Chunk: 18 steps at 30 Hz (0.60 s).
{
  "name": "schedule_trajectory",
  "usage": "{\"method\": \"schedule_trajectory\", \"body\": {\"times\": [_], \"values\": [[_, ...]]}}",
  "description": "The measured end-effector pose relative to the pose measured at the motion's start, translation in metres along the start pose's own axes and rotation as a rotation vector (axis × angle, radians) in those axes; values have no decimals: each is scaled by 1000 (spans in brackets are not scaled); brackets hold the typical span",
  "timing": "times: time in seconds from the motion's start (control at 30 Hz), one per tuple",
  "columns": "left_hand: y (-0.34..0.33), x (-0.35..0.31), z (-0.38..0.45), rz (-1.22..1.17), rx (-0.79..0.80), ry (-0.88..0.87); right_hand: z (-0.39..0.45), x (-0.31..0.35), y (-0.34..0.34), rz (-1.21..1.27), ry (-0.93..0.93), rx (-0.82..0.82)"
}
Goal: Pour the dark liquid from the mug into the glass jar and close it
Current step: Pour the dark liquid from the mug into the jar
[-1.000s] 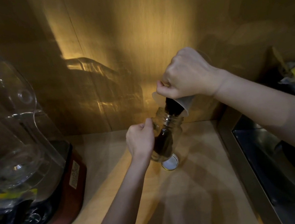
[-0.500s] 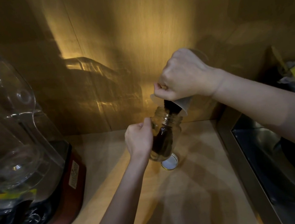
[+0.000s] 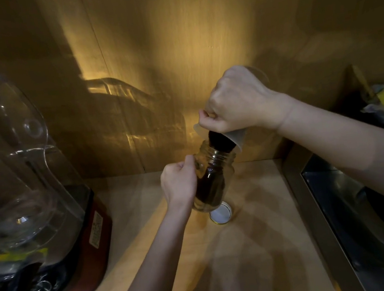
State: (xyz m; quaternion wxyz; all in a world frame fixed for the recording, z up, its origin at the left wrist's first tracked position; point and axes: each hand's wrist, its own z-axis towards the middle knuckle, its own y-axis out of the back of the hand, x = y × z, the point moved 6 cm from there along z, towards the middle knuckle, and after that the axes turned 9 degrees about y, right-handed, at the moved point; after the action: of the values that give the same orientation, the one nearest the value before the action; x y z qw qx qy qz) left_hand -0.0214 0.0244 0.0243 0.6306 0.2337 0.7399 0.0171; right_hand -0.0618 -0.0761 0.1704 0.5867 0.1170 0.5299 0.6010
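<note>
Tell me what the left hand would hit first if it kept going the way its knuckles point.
The left hand is already wrapped on the glass jar, so the jar itself is first. Past it, the line seems to run toward the wooden back wall, though depth there is hard to judge.

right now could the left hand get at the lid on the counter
Probably not at once: the left hand is closed around the glass jar, steadying it under the tilted mug. The lid lies uncovered just beside the jar's base, so once that hand lets go the way looks free.
</note>
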Motion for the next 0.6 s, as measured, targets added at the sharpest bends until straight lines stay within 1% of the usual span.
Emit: {"method": "schedule_trajectory", "body": {"times": [0.33, 0.6], "values": [[1, 2, -1, -46, 7, 16, 5, 3, 8, -13, 24, -44], [2, 2, -1, -97, 11, 43, 6, 2, 10, -35, 46, 1]]}}
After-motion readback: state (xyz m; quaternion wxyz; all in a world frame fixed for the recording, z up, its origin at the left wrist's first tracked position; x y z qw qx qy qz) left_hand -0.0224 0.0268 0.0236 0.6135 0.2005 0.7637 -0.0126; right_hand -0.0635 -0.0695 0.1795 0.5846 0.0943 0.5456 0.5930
